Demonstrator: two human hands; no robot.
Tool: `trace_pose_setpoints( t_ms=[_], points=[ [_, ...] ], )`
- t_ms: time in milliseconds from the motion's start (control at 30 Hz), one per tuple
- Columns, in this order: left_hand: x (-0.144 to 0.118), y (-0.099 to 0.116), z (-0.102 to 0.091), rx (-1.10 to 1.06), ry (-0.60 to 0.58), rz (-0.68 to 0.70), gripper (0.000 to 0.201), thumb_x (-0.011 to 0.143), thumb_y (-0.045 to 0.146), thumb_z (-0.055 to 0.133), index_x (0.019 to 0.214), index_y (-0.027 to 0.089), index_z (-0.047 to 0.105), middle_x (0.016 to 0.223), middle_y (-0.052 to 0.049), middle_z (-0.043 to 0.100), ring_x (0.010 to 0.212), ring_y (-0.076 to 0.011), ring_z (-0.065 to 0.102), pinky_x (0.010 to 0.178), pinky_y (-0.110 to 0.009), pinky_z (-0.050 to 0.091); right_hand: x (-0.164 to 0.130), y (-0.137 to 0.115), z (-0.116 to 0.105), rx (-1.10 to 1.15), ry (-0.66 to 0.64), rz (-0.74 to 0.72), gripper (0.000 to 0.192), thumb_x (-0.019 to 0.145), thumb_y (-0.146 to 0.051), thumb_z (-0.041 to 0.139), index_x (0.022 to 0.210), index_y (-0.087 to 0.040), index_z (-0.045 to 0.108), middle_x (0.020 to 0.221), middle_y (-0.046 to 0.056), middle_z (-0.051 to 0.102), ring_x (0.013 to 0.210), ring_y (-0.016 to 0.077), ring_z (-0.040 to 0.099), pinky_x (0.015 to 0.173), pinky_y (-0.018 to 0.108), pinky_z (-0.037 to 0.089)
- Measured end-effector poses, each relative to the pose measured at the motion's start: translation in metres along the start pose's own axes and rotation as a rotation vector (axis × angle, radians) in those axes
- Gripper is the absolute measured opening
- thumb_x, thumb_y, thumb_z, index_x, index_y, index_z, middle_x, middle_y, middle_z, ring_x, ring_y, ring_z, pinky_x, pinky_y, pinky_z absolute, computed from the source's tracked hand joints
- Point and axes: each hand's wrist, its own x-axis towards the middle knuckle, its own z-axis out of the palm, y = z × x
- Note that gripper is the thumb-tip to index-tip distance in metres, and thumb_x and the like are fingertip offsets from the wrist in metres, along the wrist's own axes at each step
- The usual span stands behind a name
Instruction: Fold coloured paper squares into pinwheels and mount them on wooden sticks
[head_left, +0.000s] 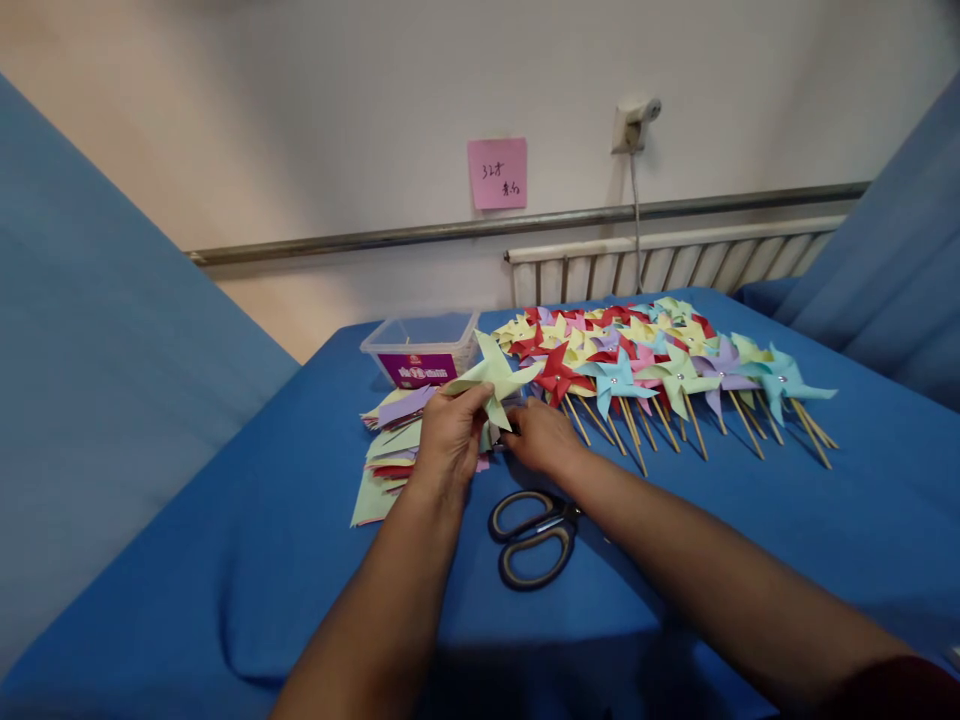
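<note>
Both hands, left hand (448, 430) and right hand (541, 436), closed on green pinwheel (491, 381) (clear tub (421, 348) behind)

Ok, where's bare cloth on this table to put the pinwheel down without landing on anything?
Free: the blue cloth right of the scissors, below the row of finished pinwheels, and the near-left corner below the paper squares. Crowded: the back, from the plastic box across the row, and where the left hand holds the green pinwheel beside the right hand.
</note>
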Motion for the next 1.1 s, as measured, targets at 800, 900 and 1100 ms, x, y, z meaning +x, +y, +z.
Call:
trace_pose_setpoints(
  t_ms=[800, 900, 1100],
  points=[
    [-0.003, 0.003, 0.000, -0.014, -0.005, 0.014, 0.031, 0.050, 0.019, 0.086, 0.077, 0.014, 0.073, 0.075, -0.004, 0.075, 0.066, -0.0190, 0.069, 0.069, -0.031, 0.054, 0.000, -0.004, 0.006, -0.062, 0.009, -0.128, 0.036, 0.094, -0.018, 0.044, 0.124, -0.020, 0.064, 0.121, 0.016, 0.065, 0.102, 0.0282, 0.067, 0.083, 0.034, 0.050],
    [-0.003, 0.003, 0.000, -0.019, -0.007, 0.013, 0.030, 0.051, 0.018, 0.085, 0.078, 0.013, 0.073, 0.074, -0.004, 0.075, 0.066, -0.0190, 0.069, 0.068, -0.031, 0.054, 0.001, -0.004, 0.009, -0.076, 0.013, -0.132, 0.036, 0.094, -0.017, 0.044, 0.123, -0.019, 0.064, 0.121, 0.016, 0.065, 0.103, 0.0280, 0.067, 0.084, 0.034, 0.050],
    [-0.004, 0.003, 0.000, -0.025, -0.014, 0.013, 0.029, 0.051, 0.017, 0.084, 0.077, 0.013, 0.073, 0.074, -0.004, 0.075, 0.067, -0.0189, 0.069, 0.068, -0.030, 0.054, 0.003, -0.001, 0.010, -0.101, 0.027, -0.133, 0.034, 0.093, -0.013, 0.042, 0.117, -0.016, 0.065, 0.114, 0.017, 0.066, 0.101, 0.0286, 0.067, 0.084, 0.036, 0.050]
  ],
)
